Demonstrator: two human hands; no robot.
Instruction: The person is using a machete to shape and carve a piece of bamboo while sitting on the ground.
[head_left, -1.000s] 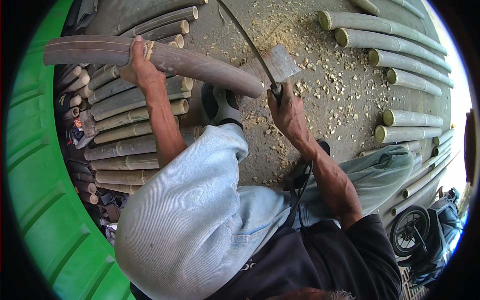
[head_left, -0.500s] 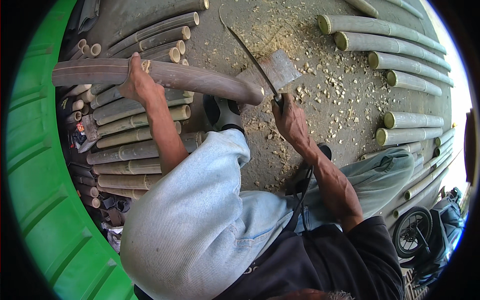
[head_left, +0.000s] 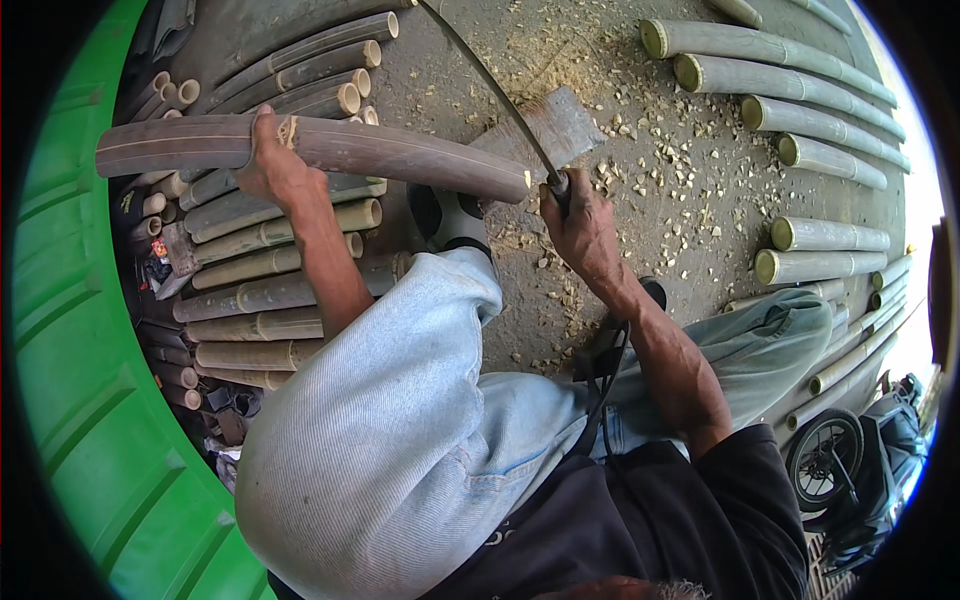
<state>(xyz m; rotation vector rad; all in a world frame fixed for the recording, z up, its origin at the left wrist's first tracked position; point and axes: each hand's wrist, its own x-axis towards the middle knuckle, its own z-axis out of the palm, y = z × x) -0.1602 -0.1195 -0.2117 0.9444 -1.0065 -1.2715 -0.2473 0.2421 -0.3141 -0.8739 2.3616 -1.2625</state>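
Note:
My left hand (head_left: 276,168) grips a brown bamboo pole (head_left: 410,163) near a node, with the pole held level above my left foot. Closed around the dark handle of a long, thin-bladed machete (head_left: 502,97) is my right hand (head_left: 580,222). The blade points up and away to the left, just beyond the pole's right end. A small pale patch shows at that end. Under the blade, a worn flat slab (head_left: 556,125) lies on the ground; its near left part is hidden by the pole.
Cut bamboo lengths (head_left: 262,239) are stacked at the left beside a green ribbed metal wall (head_left: 75,300). More bamboo poles (head_left: 770,75) lie in rows at the right. Pale wood chips (head_left: 665,185) litter the ground. A motorbike (head_left: 860,460) stands at the lower right.
The bamboo pole has turned slightly in my left hand, and its right end sits a little higher. My right hand and the machete have shifted slightly upward.

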